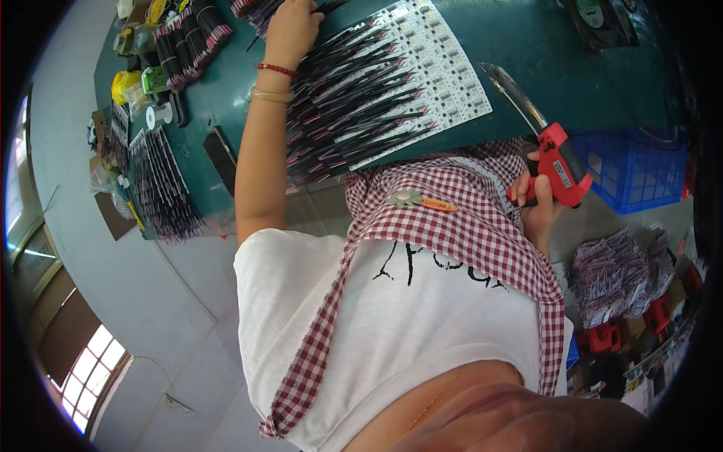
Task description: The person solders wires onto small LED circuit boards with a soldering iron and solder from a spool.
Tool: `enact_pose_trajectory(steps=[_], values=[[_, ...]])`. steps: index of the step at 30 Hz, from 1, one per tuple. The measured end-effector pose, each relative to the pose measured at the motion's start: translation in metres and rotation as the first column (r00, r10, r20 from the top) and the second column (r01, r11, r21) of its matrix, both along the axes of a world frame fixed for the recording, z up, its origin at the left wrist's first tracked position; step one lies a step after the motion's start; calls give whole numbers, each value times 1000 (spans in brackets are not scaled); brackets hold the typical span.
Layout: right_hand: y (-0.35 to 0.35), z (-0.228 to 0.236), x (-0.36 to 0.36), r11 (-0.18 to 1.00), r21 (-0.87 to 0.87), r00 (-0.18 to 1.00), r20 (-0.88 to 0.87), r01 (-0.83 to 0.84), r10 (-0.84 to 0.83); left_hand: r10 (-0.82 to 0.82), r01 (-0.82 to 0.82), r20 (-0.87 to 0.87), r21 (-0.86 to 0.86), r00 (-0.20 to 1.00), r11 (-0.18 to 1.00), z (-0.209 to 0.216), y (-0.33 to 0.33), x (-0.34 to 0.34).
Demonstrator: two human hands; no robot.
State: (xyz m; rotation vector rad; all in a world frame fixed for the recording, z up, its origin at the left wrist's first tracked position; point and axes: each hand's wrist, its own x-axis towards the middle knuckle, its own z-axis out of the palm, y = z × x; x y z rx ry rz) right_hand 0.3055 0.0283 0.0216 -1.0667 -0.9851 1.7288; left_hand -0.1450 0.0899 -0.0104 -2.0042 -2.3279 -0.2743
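Note:
My right hand (539, 200) is wrapped round the handle of a red soldering gun (556, 162). Its long metal tip points up and left, toward the table. At the top edge my left hand (294, 30) reaches over a loose pile of wires (258, 16). The left fingers look bent together, and a dark wire (331, 7) sticks out beside them; the fingertips are partly cut off by the frame. Below and right of that hand lies a white panel of circuit boards (444, 60). Rows of black wires (339, 105) with reddish ends lie across its left part.
Bundled black wires (192, 41) lie at the far left of the green table (520, 30). Wired strips (160, 181) hang over its left edge, near a black case (221, 158). A blue crate (629, 169) and a heap of wired parts (621, 275) stand at the right.

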Motion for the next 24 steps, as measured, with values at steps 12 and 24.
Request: enact_pose_trajectory(steps=[12,24], values=[[-4,-4,4,1000,2,1000,-19,-16,16,23,-30,140,50,990,998,14,-6,-11],[-9,-15,23,993,14,990,-79,-118,119,-9,66,572,-80,820,995,67,-69,173]])
